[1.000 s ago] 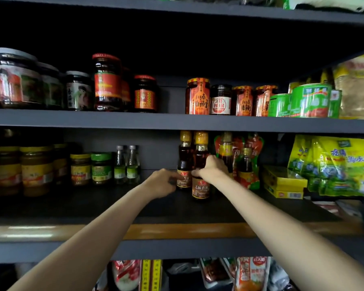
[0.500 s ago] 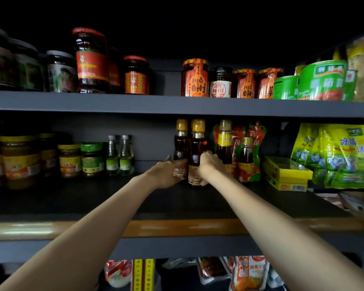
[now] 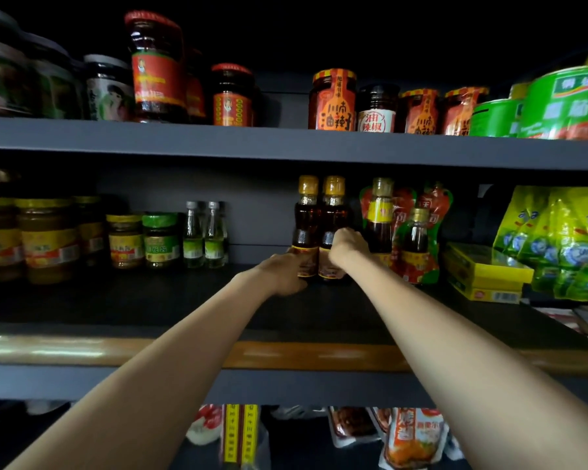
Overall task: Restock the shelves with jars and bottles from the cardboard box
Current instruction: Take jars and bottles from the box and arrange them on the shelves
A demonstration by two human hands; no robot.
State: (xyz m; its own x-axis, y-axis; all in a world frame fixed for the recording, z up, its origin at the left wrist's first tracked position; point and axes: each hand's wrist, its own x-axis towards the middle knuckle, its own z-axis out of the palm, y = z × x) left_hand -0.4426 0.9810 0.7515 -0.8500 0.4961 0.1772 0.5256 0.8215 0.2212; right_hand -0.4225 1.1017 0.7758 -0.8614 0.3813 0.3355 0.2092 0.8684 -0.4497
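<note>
Head view: both hands on two oil bottles, middle shelf.
We grip the left bottle (image 3: pixel 307 228) low with our left hand (image 3: pixel 283 273), and our right hand (image 3: pixel 347 247) curls round the right bottle (image 3: pixel 332 225). The bottles stand upright, touching, toward the rear edge of the middle shelf (image 3: pixel 150 300).

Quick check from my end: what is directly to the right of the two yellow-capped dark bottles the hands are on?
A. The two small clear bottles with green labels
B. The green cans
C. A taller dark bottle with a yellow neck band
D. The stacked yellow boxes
C: on the middle shelf, the taller dark bottle stands just right of the two yellow-capped dark bottles, past the right hand; the left hand is at their base.
</note>
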